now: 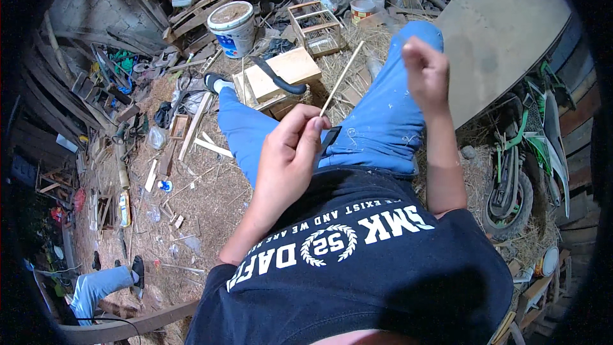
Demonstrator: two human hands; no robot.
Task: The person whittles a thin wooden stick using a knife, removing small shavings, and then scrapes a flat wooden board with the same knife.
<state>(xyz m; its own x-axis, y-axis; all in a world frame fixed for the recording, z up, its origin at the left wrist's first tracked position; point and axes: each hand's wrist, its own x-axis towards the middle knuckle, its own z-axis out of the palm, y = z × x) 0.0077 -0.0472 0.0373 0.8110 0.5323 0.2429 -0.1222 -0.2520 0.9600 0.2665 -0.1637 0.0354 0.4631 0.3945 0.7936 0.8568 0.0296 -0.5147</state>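
My left hand [287, 153] is closed in a pinch on a thin wooden stick [341, 80], which slants up and away over my lap. Beside those fingers a dark flat strip [331, 137] rests against my blue trousers; its lower part is hidden. My right hand [426, 76] is raised above my right knee, its fingers curled and blurred by motion. A faint smear runs off to its upper left, too unclear to name. Between my legs stands a pale wooden block [287, 71], with a curved black handle-like piece [278, 76] lying across it.
Beyond the block are a white bucket [231, 29] and a small wooden cage [316, 27]. A large board [504, 32] leans at right, near a green-and-white motorbike [520, 147]. Wood scraps and straw litter the ground [211, 217]. Another person's leg [105, 291] shows lower left.
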